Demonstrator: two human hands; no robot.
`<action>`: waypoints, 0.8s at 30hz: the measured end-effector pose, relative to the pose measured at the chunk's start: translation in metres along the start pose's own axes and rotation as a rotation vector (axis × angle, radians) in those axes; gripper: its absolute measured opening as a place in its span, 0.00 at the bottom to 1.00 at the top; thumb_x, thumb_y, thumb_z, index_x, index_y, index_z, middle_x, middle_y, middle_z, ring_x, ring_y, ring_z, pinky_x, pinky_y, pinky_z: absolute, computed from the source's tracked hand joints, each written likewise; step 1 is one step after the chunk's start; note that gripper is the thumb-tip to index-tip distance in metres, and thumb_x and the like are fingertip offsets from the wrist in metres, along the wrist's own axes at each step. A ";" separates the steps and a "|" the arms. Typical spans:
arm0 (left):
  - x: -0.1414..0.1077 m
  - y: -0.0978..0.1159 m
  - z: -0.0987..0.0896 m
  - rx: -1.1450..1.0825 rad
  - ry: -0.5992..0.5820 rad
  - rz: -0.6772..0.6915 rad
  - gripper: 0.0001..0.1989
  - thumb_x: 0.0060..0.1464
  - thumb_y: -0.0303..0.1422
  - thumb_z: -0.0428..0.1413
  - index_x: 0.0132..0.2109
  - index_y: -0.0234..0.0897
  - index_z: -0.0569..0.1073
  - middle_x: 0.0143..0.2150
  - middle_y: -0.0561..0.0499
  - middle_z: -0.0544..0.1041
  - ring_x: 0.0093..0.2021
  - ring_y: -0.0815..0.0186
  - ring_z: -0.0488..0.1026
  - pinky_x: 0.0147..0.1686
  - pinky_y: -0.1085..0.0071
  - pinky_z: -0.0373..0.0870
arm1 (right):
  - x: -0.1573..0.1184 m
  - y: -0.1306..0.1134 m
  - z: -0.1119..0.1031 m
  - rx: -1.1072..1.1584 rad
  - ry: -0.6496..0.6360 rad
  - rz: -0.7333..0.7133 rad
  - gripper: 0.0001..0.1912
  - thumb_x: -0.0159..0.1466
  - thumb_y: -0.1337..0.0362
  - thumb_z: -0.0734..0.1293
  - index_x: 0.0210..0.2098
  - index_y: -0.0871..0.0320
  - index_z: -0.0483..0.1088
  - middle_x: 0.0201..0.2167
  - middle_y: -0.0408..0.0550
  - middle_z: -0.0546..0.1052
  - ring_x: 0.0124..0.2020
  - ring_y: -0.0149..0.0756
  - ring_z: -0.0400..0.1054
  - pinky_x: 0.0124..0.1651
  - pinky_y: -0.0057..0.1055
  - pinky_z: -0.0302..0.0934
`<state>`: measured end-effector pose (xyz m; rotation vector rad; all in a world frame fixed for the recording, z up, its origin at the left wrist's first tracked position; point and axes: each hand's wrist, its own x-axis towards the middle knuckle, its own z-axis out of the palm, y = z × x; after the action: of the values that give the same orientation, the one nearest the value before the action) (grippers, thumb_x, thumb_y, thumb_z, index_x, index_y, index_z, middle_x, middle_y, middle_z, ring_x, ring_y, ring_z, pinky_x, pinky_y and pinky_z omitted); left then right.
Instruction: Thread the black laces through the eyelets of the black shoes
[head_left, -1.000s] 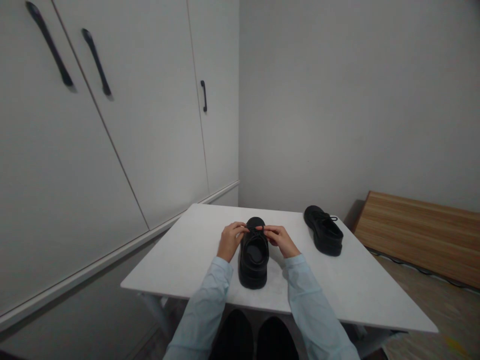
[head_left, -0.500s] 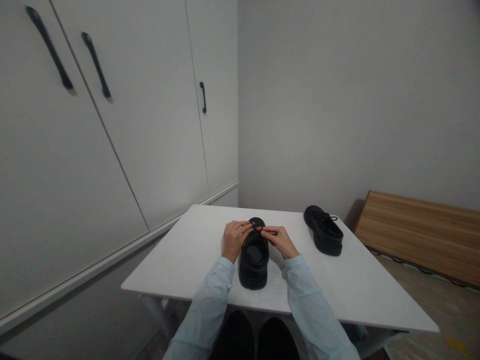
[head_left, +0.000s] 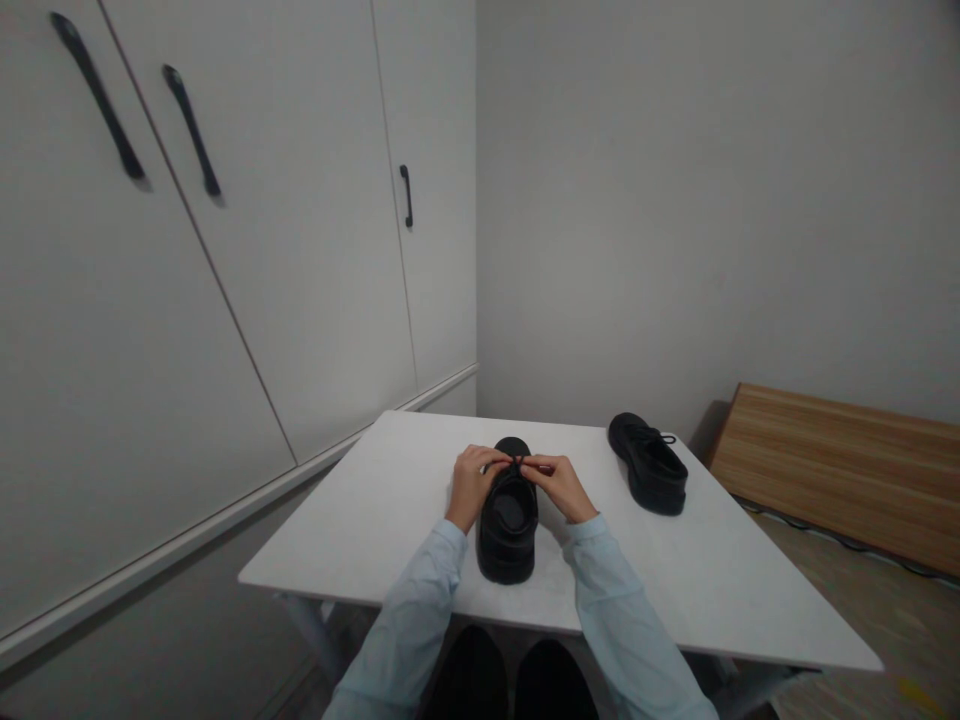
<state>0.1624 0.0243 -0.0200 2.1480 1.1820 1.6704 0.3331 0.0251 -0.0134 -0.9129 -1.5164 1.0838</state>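
White cupboard doors (head_left: 315, 260) with dark handles (head_left: 408, 196) meet a plain wall (head_left: 712, 200) behind a white tabletop (head_left: 720, 575). On it, near the front edge and around the middle, a black shoe (head_left: 507, 555) stands upright, its toe pointing away from the person. Left hand (head_left: 472, 486) and right hand (head_left: 561, 486) come in from either side, each with fingers pinched on the laces (head_left: 516, 463) over the front of that shoe. Well apart to the right, another black shoe (head_left: 652, 475) sits near the far edge. Beyond it leans a wooden board (head_left: 840, 465).
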 end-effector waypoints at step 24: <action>0.005 -0.003 0.006 -0.204 -0.108 -0.250 0.08 0.49 0.36 0.59 0.29 0.35 0.78 0.30 0.48 0.78 0.34 0.64 0.73 0.38 0.68 0.67 | -0.002 -0.003 -0.002 -0.077 -0.055 -0.075 0.16 0.55 0.57 0.69 0.39 0.59 0.78 0.36 0.54 0.80 0.39 0.42 0.72 0.42 0.37 0.64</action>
<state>0.1661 0.0315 -0.0201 1.8585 1.1418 1.4799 0.3350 0.0226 -0.0115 -0.8777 -1.6345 1.0106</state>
